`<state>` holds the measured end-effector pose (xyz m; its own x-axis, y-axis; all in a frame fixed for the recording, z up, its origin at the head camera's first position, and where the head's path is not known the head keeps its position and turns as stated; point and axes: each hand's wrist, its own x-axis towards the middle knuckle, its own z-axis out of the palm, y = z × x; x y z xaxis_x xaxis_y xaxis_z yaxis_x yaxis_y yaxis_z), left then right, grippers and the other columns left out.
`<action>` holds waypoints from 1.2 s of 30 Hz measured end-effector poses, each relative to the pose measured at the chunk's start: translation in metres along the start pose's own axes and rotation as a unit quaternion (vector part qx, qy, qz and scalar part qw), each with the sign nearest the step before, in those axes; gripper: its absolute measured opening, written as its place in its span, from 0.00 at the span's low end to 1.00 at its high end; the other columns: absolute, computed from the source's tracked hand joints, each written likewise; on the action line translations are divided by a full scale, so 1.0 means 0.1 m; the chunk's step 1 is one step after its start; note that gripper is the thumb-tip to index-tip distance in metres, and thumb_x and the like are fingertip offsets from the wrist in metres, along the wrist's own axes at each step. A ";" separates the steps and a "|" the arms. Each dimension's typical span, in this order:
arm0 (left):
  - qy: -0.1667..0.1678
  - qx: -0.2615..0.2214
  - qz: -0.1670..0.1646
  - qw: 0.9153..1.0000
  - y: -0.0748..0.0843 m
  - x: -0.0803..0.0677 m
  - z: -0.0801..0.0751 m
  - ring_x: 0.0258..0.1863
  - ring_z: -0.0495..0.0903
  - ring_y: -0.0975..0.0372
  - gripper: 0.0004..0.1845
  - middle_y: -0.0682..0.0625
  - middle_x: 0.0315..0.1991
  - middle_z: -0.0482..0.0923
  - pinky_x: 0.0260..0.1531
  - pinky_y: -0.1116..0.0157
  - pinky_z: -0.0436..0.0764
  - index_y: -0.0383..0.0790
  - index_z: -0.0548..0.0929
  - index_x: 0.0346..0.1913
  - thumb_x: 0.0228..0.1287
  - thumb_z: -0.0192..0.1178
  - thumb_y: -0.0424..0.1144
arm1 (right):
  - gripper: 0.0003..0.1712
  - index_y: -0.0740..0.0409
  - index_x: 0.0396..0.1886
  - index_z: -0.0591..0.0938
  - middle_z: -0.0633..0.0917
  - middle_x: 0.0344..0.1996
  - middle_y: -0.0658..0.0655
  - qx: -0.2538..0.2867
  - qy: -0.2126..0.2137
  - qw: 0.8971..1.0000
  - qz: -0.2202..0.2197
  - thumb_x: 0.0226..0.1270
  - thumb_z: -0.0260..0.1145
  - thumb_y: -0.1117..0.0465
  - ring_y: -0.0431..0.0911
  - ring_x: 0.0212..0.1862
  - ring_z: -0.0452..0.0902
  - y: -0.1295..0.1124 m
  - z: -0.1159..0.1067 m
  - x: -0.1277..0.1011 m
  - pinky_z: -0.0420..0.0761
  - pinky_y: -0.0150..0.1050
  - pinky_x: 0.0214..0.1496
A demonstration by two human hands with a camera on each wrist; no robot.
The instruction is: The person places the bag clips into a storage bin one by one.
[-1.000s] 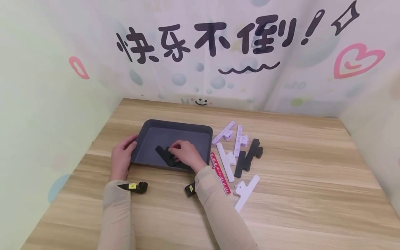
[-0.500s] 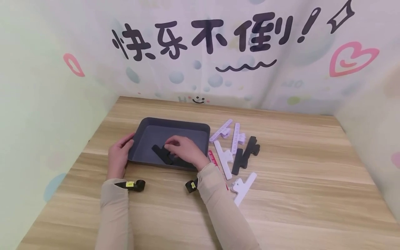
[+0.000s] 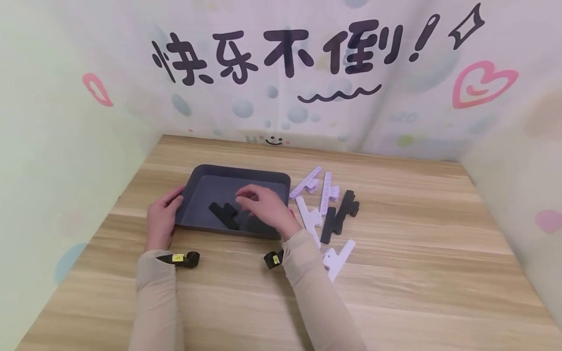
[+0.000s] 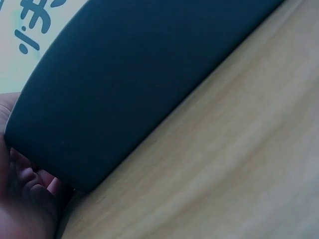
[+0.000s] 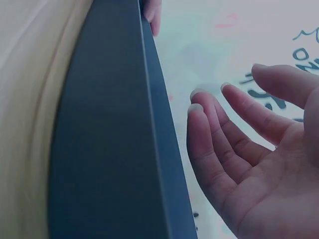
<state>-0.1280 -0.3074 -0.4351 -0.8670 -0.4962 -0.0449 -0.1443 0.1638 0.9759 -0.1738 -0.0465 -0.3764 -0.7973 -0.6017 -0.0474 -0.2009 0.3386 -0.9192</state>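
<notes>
A dark grey baking tray sits on the wooden table. My left hand grips its left side, thumb at the rim; the left wrist view shows fingers curled at the tray's outer corner. A black bag clip lies in the tray, near its front wall. Just right of that clip, my right hand hovers over the tray with nothing between thumb and fingers. In the right wrist view, the right hand has its fingers loosely bent and apart, beyond the tray wall.
Right of the tray lie lilac clips, a white clip, overlapping black clips and another white clip nearer the front. A red clip is mostly hidden by the right arm. Printed cloth hangs behind the table.
My right hand has let go of the black bag clip and moved slightly right and up from it. The clip stays in the tray. My left hand keeps its hold; the head view has shifted.
</notes>
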 end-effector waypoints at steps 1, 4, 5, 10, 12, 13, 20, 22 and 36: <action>0.000 0.001 -0.001 1.000 0.00 0.00 0.00 0.55 0.66 0.67 0.18 0.53 0.55 0.73 0.54 0.68 0.63 0.46 0.77 0.54 0.61 0.56 0.44 | 0.20 0.54 0.49 0.76 0.81 0.39 0.57 0.004 0.004 1.000 0.002 0.63 0.58 0.49 0.48 0.40 0.77 0.00 -0.03 -0.02 0.77 0.41 0.38; -0.001 0.006 -0.004 1.000 0.00 -0.01 -0.01 0.55 0.66 0.68 0.18 0.53 0.55 0.72 0.55 0.68 0.63 0.47 0.77 0.54 0.61 0.56 0.45 | 0.19 0.54 0.49 0.76 0.81 0.40 0.58 0.006 0.014 1.000 0.005 0.63 0.57 0.49 0.51 0.41 0.77 0.02 -0.12 -0.07 0.77 0.44 0.40; -0.002 0.004 -0.004 1.000 0.00 -0.01 -0.01 0.55 0.66 0.68 0.18 0.53 0.56 0.72 0.55 0.68 0.63 0.47 0.77 0.54 0.61 0.56 0.45 | 0.19 0.53 0.49 0.76 0.81 0.40 0.59 0.006 0.017 1.000 0.006 0.63 0.58 0.49 0.51 0.41 0.77 0.03 -0.14 -0.09 0.77 0.44 0.41; -0.008 0.007 -0.005 1.000 0.01 -0.01 -0.02 0.56 0.65 0.68 0.19 0.54 0.56 0.71 0.55 0.67 0.62 0.48 0.76 0.55 0.61 0.55 0.46 | 0.18 0.52 0.48 0.76 0.80 0.41 0.58 0.008 0.029 0.999 0.010 0.62 0.58 0.49 0.52 0.42 0.76 0.08 -0.28 -0.17 0.76 0.46 0.41; -0.009 0.006 -0.005 1.000 0.01 -0.01 -0.02 0.56 0.65 0.68 0.18 0.54 0.57 0.71 0.56 0.67 0.62 0.47 0.76 0.55 0.62 0.55 0.46 | 0.17 0.52 0.48 0.76 0.80 0.42 0.58 0.010 0.035 0.999 0.014 0.62 0.58 0.49 0.53 0.42 0.76 0.09 -0.34 -0.21 0.76 0.47 0.42; -0.009 0.004 -0.006 1.000 0.01 -0.01 -0.02 0.56 0.65 0.68 0.18 0.54 0.57 0.71 0.56 0.67 0.62 0.47 0.76 0.55 0.62 0.55 0.45 | 0.18 0.53 0.48 0.76 0.79 0.43 0.59 0.013 0.037 0.999 0.014 0.63 0.58 0.49 0.53 0.43 0.76 0.10 -0.37 -0.23 0.76 0.47 0.42; -0.011 0.001 -0.015 1.000 0.01 -0.02 -0.02 0.57 0.64 0.68 0.19 0.53 0.58 0.70 0.57 0.67 0.61 0.49 0.75 0.55 0.62 0.54 0.46 | 0.18 0.49 0.48 0.76 0.79 0.42 0.52 -0.013 0.072 0.997 0.033 0.62 0.57 0.47 0.51 0.43 0.76 0.19 -0.63 -0.38 0.76 0.45 0.41; -0.012 0.000 -0.016 1.000 0.01 -0.02 -0.02 0.57 0.64 0.68 0.19 0.53 0.58 0.70 0.57 0.67 0.61 0.48 0.75 0.56 0.62 0.54 0.46 | 0.19 0.49 0.48 0.76 0.79 0.42 0.49 -0.028 0.084 0.995 0.045 0.62 0.57 0.45 0.49 0.43 0.77 0.23 -0.70 -0.41 0.76 0.45 0.42; -0.014 -0.008 -0.009 1.000 0.01 -0.03 -0.01 0.57 0.65 0.67 0.19 0.52 0.58 0.70 0.56 0.67 0.61 0.46 0.75 0.56 0.62 0.54 0.45 | 0.22 0.51 0.51 0.74 0.78 0.45 0.51 -0.071 0.124 0.986 0.081 0.62 0.56 0.45 0.50 0.42 0.77 0.42 -1.16 -0.70 0.75 0.47 0.43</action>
<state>-0.1245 -0.3067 -0.4334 -0.8776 -0.4746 -0.0675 -0.1515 0.1411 0.9783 -0.1927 0.0941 -0.3662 -0.9367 -0.3420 -0.0755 -0.1234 0.5239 -0.8428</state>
